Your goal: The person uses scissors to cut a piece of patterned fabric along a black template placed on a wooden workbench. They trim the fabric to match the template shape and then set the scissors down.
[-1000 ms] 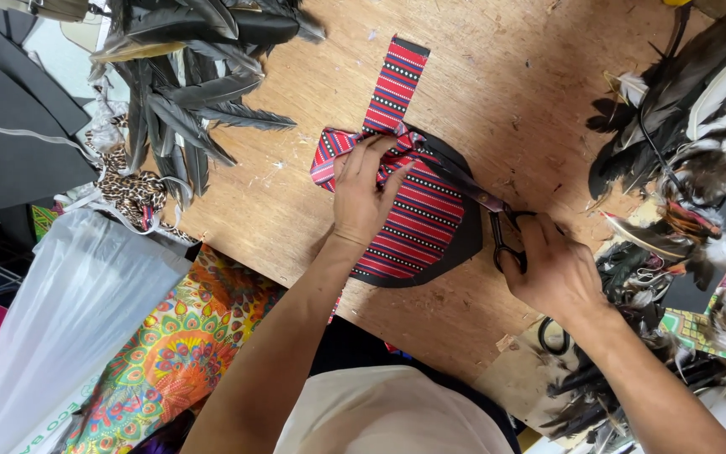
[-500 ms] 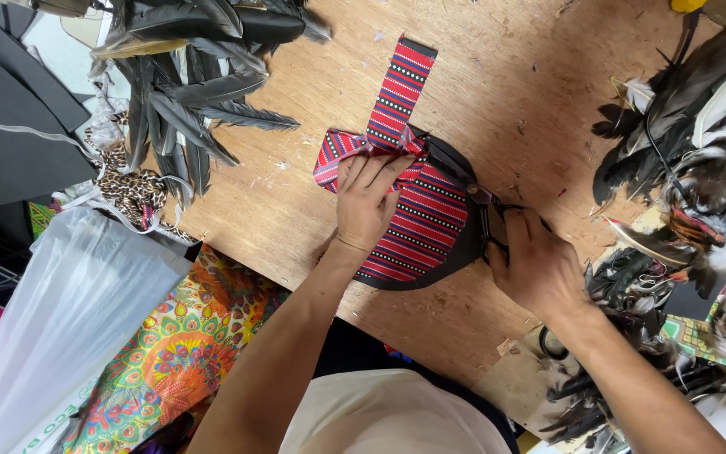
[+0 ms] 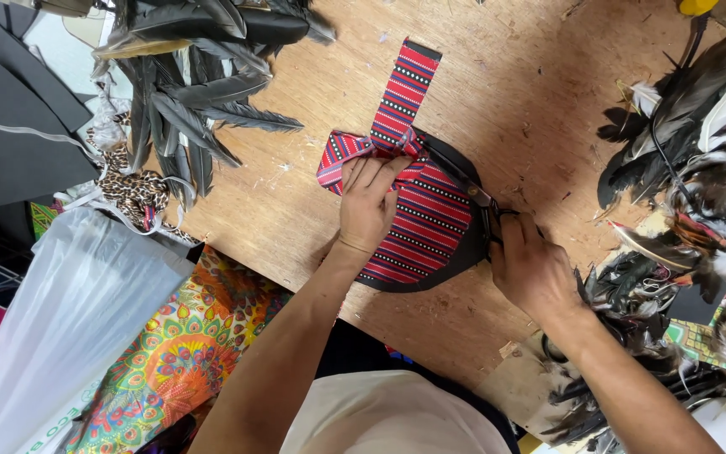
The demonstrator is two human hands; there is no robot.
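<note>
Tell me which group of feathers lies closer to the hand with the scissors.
The feather pile on the table's right edge, mixed dark and white, lies beside the right hand holding the scissors. The all-dark feathers lie far left.
</note>
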